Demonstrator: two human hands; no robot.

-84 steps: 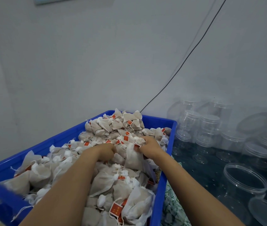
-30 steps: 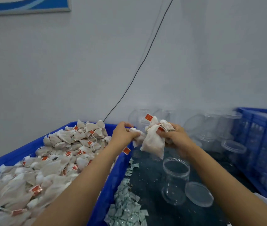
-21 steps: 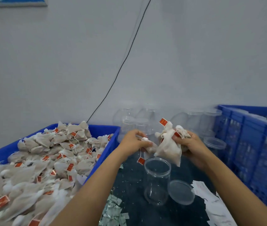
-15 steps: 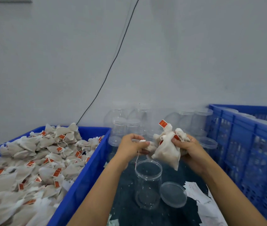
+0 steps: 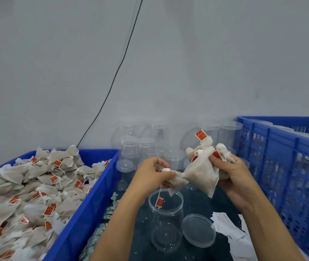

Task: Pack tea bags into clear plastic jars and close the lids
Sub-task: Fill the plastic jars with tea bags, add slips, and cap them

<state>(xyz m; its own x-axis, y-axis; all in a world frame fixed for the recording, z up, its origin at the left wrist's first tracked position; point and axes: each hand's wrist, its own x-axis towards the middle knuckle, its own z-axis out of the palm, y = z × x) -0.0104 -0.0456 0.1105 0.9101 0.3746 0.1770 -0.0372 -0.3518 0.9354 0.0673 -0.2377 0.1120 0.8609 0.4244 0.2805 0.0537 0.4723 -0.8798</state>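
2 hands (image 5: 154,174) (image 5: 232,178), 1 open jar (image 5: 166,221)

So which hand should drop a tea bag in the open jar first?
Probably the left hand. It pinches one tea bag right above the open jar, and its red tag already dangles into the mouth. The right hand grips a whole bunch off to the side.

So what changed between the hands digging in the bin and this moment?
Both hands left the blue bin and moved right, over the open jar. The right hand now grips a bunch of tea bags; the left hand pinches one bag off it, its tag dangling into the jar's mouth. Nothing is in the jar yet, and the lid lies beside it.
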